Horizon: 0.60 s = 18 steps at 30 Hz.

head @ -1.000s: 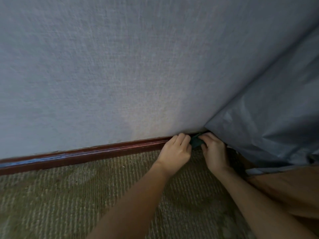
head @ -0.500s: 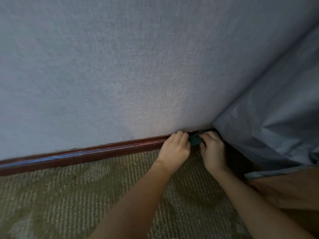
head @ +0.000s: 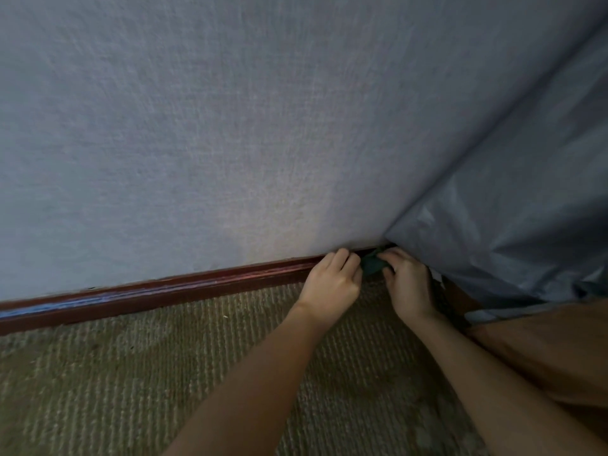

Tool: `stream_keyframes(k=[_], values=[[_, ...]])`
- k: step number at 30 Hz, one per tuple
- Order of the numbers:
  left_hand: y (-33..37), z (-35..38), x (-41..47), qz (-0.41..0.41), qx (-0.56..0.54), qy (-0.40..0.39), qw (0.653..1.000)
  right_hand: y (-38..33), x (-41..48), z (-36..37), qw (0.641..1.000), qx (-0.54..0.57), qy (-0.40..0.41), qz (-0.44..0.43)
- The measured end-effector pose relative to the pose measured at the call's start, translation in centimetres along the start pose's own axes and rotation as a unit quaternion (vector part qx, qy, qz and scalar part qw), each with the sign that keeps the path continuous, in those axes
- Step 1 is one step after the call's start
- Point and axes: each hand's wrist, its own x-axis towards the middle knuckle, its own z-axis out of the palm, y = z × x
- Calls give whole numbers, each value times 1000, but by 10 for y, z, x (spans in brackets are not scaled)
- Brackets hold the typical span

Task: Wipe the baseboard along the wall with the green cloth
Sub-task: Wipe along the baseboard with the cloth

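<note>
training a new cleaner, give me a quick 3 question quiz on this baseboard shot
1. True or false: the green cloth is pressed against the baseboard between both hands.
2. Which lies just right of the right hand? A) a bucket B) a grey-blue fabric drape C) a chair leg
3. Fill in: the floor below the baseboard is covered with ribbed ____.

Key
1. True: the left hand and the right hand close on the cloth from either side, right at the baseboard.
2. B
3. carpet
</note>
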Motion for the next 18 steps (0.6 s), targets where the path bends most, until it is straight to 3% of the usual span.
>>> stream_keyframes(k=[3,18], values=[[0,1,1,11,0,0,1000,3,1,0,999,-30,-23,-7],[-44,-27,-48,60,38,-15,997,-51,-23,24,994,-43,29,-101]])
